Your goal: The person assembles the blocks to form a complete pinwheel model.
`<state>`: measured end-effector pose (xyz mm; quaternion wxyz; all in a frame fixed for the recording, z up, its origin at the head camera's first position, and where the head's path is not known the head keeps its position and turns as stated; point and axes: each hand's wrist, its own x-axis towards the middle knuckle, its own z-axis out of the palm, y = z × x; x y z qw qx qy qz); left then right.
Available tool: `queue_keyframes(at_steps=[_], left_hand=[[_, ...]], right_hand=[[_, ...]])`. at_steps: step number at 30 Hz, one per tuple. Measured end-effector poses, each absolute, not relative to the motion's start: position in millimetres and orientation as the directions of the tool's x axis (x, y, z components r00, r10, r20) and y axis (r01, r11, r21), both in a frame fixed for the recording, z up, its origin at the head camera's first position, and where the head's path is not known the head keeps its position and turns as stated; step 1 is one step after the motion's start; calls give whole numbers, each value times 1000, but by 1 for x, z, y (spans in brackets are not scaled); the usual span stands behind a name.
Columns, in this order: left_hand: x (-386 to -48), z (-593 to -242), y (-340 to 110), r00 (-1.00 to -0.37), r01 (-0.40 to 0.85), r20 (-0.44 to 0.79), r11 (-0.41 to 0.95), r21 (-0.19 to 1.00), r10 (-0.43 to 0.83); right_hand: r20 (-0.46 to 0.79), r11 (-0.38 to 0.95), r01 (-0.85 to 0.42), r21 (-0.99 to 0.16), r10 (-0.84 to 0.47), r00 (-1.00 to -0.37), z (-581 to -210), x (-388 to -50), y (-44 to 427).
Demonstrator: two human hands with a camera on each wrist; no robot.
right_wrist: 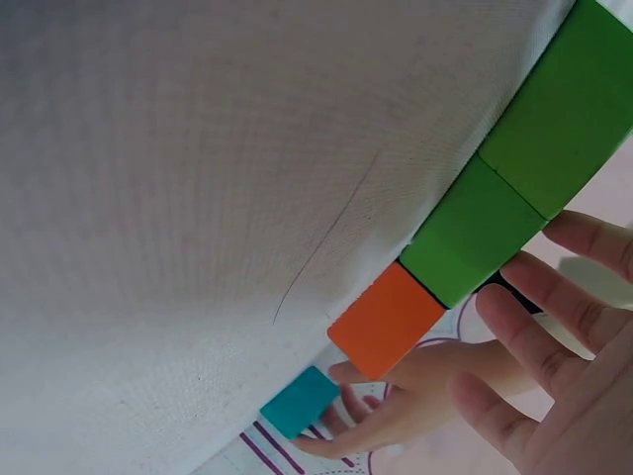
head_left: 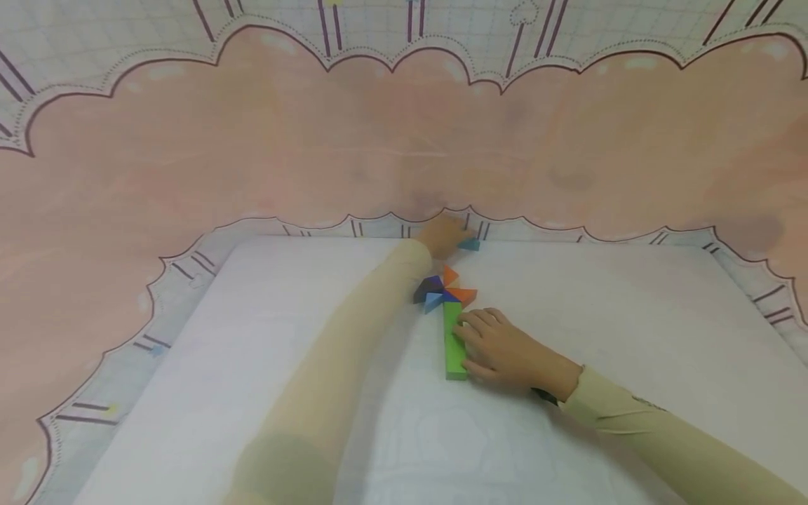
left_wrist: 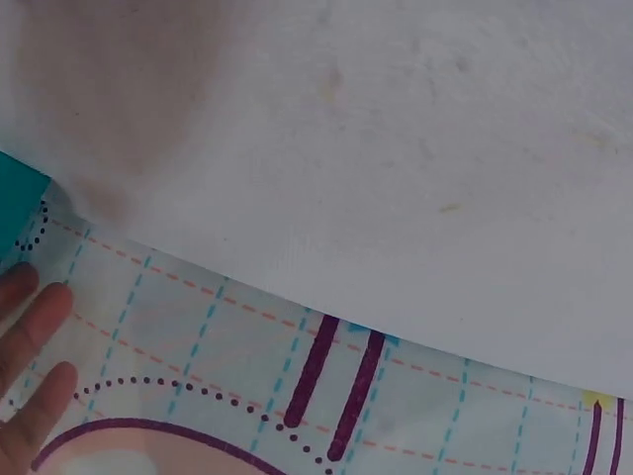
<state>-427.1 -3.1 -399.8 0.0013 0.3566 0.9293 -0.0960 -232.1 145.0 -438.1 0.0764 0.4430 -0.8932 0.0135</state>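
Observation:
At the far edge of the white board, my left hand (head_left: pixel 442 237) pinches a teal block (head_left: pixel 469 245) between thumb and finger, best seen in the right wrist view (right_wrist: pixel 302 401). Nearer, my right hand (head_left: pixel 505 351) rests with its fingertips against the right side of a green bar (head_left: pixel 454 351). The right wrist view shows two green blocks (right_wrist: pixel 475 233) end to end. At the bar's top, orange triangular blocks (head_left: pixel 463 295), a dark blue block (head_left: pixel 429 289) and a light blue block (head_left: pixel 433 301) fan out like a pinwheel.
A white board (head_left: pixel 189 365) lies under the blocks. Around it spreads a patterned cloth (head_left: pixel 353 140) with peach areas and scalloped lines. The left forearm (head_left: pixel 328 365) crosses the board left of the blocks. A dark band (head_left: pixel 544 396) shows at the right wrist.

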Motion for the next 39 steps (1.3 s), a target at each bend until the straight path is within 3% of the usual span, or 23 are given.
queue_keyframes(at_steps=[6,18,28,39], left_hand=[[-431,-404,-5,-671,717,-60,627,-304,739],[-437,-405,-23,-633,752,-73,590,-293,771],[-433,-400,-46,-540,777,-97,450,-441,836],[-417,-400,-76,-497,792,-66,422,-442,865]], right_hand=[[152,603,-796,54,-792,-591,-438,-232,144],[149,603,-795,63,-793,-590,-435,-231,144],[122,616,-786,52,-785,-607,-432,-231,144],[125,611,-790,47,-788,-602,-431,-230,144]])
